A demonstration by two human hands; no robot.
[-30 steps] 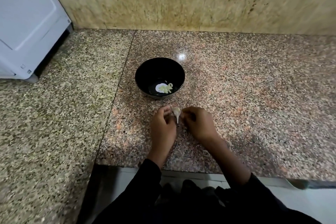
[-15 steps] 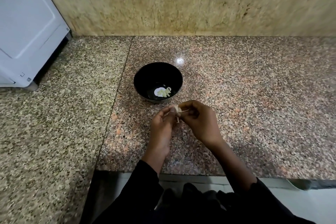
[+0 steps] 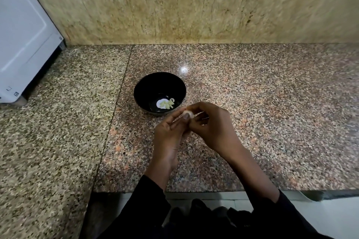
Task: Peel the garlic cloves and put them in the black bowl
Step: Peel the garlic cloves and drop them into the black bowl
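two hands are meeting just in front of the black bowl (image 3: 159,91), above the granite counter (image 3: 252,122). the left hand (image 3: 171,134) is pinching a garlic clove (image 3: 188,114) between thumb and fingertips, and the right hand (image 3: 211,124) is curling its fingers around the same clove from the other side. only a small pale rounded part is showing, so its long axis and pointing direction cannot be told. several peeled cloves (image 3: 167,103) are lying inside the bowl.

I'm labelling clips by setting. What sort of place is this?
Most likely a home kitchen: a speckled granite counter against a stone-tiled wall, a white appliance at the left, and a black bowl holding garlic pieces.
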